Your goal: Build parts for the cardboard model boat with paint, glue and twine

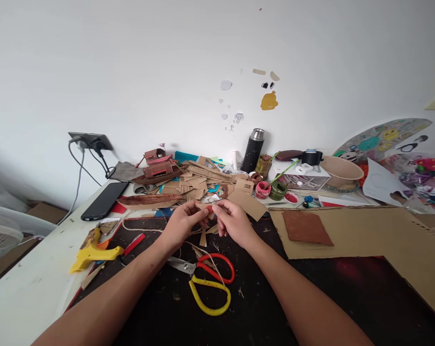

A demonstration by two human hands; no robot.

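Note:
My left hand [183, 218] and my right hand [234, 221] meet above the dark mat, thumbs and fingers pinched. Between the fingertips is a small reddish piece [209, 209], mostly covered, so its exact kind is not plain. Just below the hands lie large scissors [203, 274] with one red and one yellow handle, their blades partly behind my left forearm. A thin string [212, 262] runs across the scissors. Scraps of brown cardboard [203, 238] lie beneath my hands.
A yellow glue gun [95, 252] and black phone [105, 201] lie left. Behind are heaped cardboard strips [196, 180], a brown model boat [151, 201], open paint jars [263, 190] and a black flask [253, 151]. At right, a brown-painted square [307, 227] rests on cardboard [368, 235].

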